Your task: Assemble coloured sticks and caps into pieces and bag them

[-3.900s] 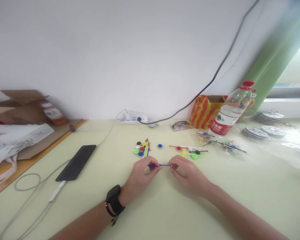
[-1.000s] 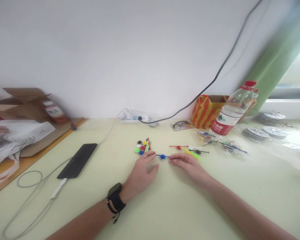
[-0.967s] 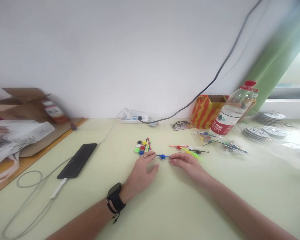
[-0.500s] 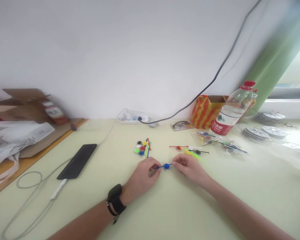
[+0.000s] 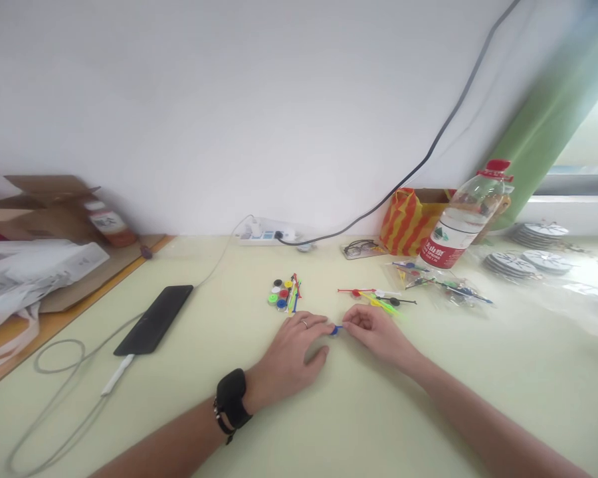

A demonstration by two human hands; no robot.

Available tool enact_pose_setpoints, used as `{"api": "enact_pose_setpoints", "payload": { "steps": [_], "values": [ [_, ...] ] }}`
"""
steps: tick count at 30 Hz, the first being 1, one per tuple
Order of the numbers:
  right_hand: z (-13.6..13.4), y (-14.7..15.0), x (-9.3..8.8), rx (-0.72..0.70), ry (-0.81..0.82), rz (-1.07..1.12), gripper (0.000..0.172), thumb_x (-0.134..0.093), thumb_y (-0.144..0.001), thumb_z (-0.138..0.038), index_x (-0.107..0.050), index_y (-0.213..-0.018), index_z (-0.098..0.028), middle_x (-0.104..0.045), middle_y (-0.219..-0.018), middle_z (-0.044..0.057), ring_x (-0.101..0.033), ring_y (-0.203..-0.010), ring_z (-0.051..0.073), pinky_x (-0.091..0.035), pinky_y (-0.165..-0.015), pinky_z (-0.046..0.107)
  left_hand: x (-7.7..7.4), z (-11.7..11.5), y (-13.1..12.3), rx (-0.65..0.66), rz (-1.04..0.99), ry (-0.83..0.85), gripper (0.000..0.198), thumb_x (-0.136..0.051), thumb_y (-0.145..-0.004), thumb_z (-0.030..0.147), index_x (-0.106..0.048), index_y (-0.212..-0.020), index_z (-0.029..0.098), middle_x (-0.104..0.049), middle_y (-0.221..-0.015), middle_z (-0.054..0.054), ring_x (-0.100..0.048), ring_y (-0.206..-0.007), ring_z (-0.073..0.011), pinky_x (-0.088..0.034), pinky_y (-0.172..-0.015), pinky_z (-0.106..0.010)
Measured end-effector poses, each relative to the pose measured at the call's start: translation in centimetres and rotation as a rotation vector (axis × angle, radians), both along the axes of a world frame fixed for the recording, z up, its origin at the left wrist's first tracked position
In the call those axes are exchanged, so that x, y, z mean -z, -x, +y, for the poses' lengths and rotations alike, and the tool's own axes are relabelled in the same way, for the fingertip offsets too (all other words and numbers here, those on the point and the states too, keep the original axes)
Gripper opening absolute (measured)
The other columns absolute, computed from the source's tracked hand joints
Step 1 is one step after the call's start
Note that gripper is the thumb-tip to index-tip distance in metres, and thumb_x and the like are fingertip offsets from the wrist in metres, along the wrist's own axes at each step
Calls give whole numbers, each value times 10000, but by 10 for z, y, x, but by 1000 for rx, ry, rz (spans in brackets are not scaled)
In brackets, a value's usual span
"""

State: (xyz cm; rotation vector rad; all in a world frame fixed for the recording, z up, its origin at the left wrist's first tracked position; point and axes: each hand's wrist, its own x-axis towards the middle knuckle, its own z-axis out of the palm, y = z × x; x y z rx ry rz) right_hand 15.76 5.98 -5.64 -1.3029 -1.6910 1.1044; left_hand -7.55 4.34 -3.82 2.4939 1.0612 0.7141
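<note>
A small blue plastic pointer with a round disc at its middle (image 5: pixel 335 330) lies low over the table between my hands. My right hand (image 5: pixel 373 332) is closed in a pinch on the right end of its thin arm. My left hand (image 5: pixel 294 348) is open, thumb apart, with the index fingertip touching the disc and covering the pointer's left part. Beyond my left hand lie loose coloured discs (image 5: pixel 283 293) and thin sticks (image 5: pixel 293 292). Past my right hand are several pointers with discs (image 5: pixel 373 296), in red, white, black and yellow.
At the right stand a water bottle (image 5: pixel 453 229), a striped bag (image 5: pixel 411 222), bagged parts (image 5: pixel 448 289) and stacked round plates (image 5: pixel 513 265). A power strip (image 5: pixel 266 236) sits by the wall. Left are a phone (image 5: pixel 154 318) with its cable and a cardboard box (image 5: pixel 44 209).
My left thumb and index finger have parted from the pointer's left arm. The left hand has shifted right, its index finger now on the disc. My right hand has hardly moved.
</note>
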Motion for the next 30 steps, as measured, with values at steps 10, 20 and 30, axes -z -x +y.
{"api": "enact_pose_setpoints", "payload": {
  "steps": [10, 20, 30],
  "values": [
    [-7, 1, -7, -122, -45, -141, 186, -600, -923, -345, -688, -851, -198, -615, -694, -5, -515, -611, 143, -387, -539, 255, 2, 5, 2, -22, -96, 106, 485, -650, -888, 167, -557, -1345, 301, -612, -1358, -36, -515, -1317, -261, -422, -1152, -462],
    [-13, -3, -11, 205, -133, -306, 498, -567, -939, -473, -557, -1367, -219, -664, -887, 20, -589, -584, 160, -468, -609, 312, 11, 9, 5, -177, -275, 153, 415, -628, -945, 245, -555, -1345, 324, -579, -1403, -42, -512, -1341, -271, -461, -1116, -462],
    [-30, -5, -52, -99, 59, 94, 656, -462, -971, -667, -626, -540, -200, -397, -521, -9, -373, -520, 138, -309, -525, 293, 6, 10, 5, -242, -317, 116, 287, -574, -986, 260, -577, -1272, 290, -597, -1334, -57, -534, -1273, -265, -464, -1062, -462]
  ]
}}
